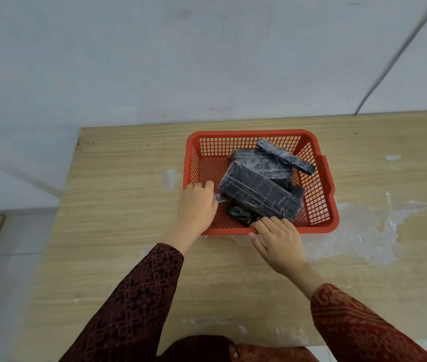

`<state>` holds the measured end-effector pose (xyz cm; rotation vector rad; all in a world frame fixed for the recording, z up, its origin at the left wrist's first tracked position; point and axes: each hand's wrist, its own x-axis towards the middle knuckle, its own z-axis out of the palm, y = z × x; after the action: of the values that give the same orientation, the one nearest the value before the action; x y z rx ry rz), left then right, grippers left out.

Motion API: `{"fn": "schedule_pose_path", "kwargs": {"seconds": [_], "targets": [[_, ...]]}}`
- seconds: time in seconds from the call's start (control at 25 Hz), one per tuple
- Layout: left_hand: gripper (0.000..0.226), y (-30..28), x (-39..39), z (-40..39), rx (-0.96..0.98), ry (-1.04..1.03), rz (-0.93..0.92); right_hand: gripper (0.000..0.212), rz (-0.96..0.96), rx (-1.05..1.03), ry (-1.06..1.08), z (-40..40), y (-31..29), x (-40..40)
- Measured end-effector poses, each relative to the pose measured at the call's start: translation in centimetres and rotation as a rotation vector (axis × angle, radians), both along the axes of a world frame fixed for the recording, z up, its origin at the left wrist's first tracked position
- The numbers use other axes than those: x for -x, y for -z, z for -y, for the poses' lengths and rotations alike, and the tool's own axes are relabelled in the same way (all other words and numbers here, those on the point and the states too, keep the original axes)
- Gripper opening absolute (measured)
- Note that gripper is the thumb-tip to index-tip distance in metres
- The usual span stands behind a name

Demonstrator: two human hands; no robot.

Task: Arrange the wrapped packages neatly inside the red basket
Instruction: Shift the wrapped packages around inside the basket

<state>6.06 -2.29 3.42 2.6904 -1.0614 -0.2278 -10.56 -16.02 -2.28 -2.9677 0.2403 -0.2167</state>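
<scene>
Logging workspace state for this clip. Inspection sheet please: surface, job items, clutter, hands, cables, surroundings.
Surface: wooden table, light grain, white smears and residue patches on its right side and near the front edge.
Job's things: red basket on the table; several dark wrapped packages piled loosely inside, not yet neat. Large package lies diagonally on top; slim package leans toward the back right corner.
Clutter: nothing seen beyond the residue.
Grippers: left hand at the basket's left wall, touching wrap at the large package's end; whether its grip has closed cannot be told. Right hand rests open on the near rim.
Cables: one grey cable running down the wall behind the table.
Surroundings: plain pale wall; floor at left.
</scene>
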Motion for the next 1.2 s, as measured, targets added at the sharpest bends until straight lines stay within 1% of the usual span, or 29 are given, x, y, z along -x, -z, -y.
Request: {"fn": "schedule_pose_path", "kwargs": {"seconds": [0.04,0.12,0.24,0.28,0.36,0.4,0.48,0.68,0.8,0.88,1.08,1.12,1.2], "targets": [[0.018,-0.6,-0.5,-0.5,0.054,0.002,-0.025,0.032,-0.007,-0.001,-0.001,0.0,-0.1,0.0],[0.018,-2.0,-1.9,-1.6,0.157,-0.04,-0.134,0.034,-0.015,-0.021,-0.006,0.0,-0.4,0.1],[0.01,-3.4,-4.9,-2.5,0.407,-0.198,-0.327,0.039,-0.014,-0.119,-0.015,0.6,-1.1,-0.5],[0.007,-3.4,-6.0,-2.4,0.474,-0.25,-0.374,0.04,-0.05,-0.146,-0.025,0.8,-1.4,-0.9],[0.001,-2.9,-7.7,-1.2,0.519,-0.309,-0.437,0.044,-0.133,-0.125,-0.06,1.1,-1.7,-1.5],[0.005,-2.5,-8.3,-0.2,0.501,-0.309,-0.437,0.046,-0.142,-0.099,-0.071,1.1,-1.6,-1.6],[0.014,-1.4,-9.0,1.5,0.409,-0.257,-0.379,0.048,-0.112,-0.069,-0.059,0.9,-1.4,-1.4],[0.027,1.6,-10.2,4.9,0.141,-0.031,-0.228,0.041,-0.004,-0.018,-0.003,0.5,-0.6,-1.3],[0.049,2.6,-11.0,6.1,-0.066,0.062,-0.142,0.04,0.022,-0.004,0.002,0.6,-0.3,-1.3],[0.058,2.9,-11.1,6.7,-0.153,0.085,-0.092,0.04,0.031,0.001,0.002,0.5,-0.1,-1.3],[0.062,3.6,-10.9,7.5,-0.234,0.121,0.105,0.039,0.053,0.008,0.011,0.5,0.2,-1.4],[0.061,3.7,-10.8,7.5,-0.254,0.137,0.156,0.039,0.055,0.008,0.009,0.5,0.3,-1.4],[0.049,3.9,-10.9,7.3,-0.279,0.172,0.243,0.039,0.055,0.006,0.009,0.5,0.3,-1.4]]}}
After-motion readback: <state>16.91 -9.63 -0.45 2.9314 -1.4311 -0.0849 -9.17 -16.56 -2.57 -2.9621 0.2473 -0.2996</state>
